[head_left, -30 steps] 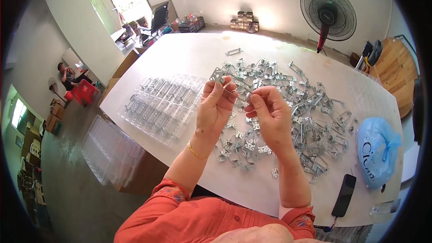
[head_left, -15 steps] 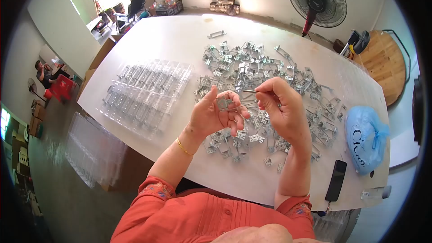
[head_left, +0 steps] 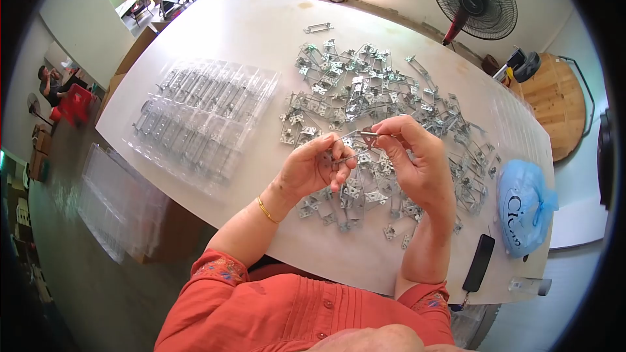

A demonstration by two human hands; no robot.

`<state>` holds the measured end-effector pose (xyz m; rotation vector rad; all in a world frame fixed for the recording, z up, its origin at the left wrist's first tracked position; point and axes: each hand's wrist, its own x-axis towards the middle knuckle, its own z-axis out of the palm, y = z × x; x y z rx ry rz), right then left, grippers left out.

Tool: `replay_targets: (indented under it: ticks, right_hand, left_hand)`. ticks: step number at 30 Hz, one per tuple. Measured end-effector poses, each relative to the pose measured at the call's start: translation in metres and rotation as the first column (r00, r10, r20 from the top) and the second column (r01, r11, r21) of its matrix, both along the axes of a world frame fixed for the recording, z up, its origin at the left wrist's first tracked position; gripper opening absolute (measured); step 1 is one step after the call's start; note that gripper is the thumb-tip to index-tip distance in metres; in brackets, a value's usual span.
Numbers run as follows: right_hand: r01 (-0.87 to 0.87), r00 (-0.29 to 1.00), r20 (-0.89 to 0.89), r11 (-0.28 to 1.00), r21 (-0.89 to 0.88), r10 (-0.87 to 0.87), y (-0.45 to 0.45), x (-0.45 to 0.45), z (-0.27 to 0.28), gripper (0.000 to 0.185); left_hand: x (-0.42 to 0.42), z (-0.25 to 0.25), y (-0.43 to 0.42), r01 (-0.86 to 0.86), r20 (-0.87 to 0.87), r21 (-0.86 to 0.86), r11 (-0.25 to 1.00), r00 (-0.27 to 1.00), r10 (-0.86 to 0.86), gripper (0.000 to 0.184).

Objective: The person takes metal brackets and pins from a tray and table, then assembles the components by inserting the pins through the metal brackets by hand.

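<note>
Above the pile of small metal brackets (head_left: 385,85), my two hands meet over the table. My left hand (head_left: 306,169) is closed, thumb and fingertips round a metal bracket (head_left: 347,158) with thin wire arms; the fingers partly cover it. My right hand (head_left: 417,160) pinches a short, dark metal rod (head_left: 369,134) between thumb and forefinger. The rod's tip is at the bracket's wire end, but whether they are joined cannot be made out.
Left of the pile lies a clear plastic tray (head_left: 195,127) with brackets in rows. More clear trays (head_left: 120,202) are stacked beside the table. A blue bag (head_left: 523,208), phone (head_left: 479,263) and clear bottle (head_left: 529,285) lie right. A fan (head_left: 473,3) stands behind. Another person sits far left.
My left fingers have closed in round the bracket, which lay across a more open hand before. The bracket's wire end has come up to the rod in my right hand. The camera view has shifted slightly.
</note>
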<state>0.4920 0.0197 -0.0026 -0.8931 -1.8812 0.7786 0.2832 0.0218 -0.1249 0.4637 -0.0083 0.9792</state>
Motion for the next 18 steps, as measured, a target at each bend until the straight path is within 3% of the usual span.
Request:
replay_targets:
  ticks: [4,9,13,16,18]
  right_hand:
    - [0.024,0.994,0.103,1.000,0.004,-0.024,0.0014,-0.0025,0.0028,0.008]
    - [-0.017,0.999,-0.034,0.996,-0.082,0.015,-0.0010,-0.0056,-0.0027,0.009]
    - [-0.021,1.000,-0.016,0.993,-0.118,0.019,-0.0049,-0.0041,0.0006,0.008]
    - [-0.068,0.998,-0.019,0.993,-0.092,0.066,-0.0041,-0.0044,0.0021,0.010]
    - [-0.055,0.996,0.065,0.996,-0.074,0.060,-0.0039,-0.0053,0.0015,0.012]
  left_hand:
    - [0.0005,0.0020,-0.0020,-0.024,-0.030,0.006,1.000,0.999,0.024,0.037]
    - [0.0028,0.0030,-0.0061,0.012,-0.049,0.058,0.998,0.999,-0.009,0.027]
    - [0.0034,0.0056,-0.0078,0.050,-0.082,0.095,0.994,0.996,-0.042,0.028]
    - [0.0046,0.0044,-0.0073,0.107,-0.071,0.168,0.980,0.993,-0.096,0.032]
    - [0.0022,0.0016,-0.0100,0.113,-0.127,0.188,0.976,0.988,-0.090,0.047]
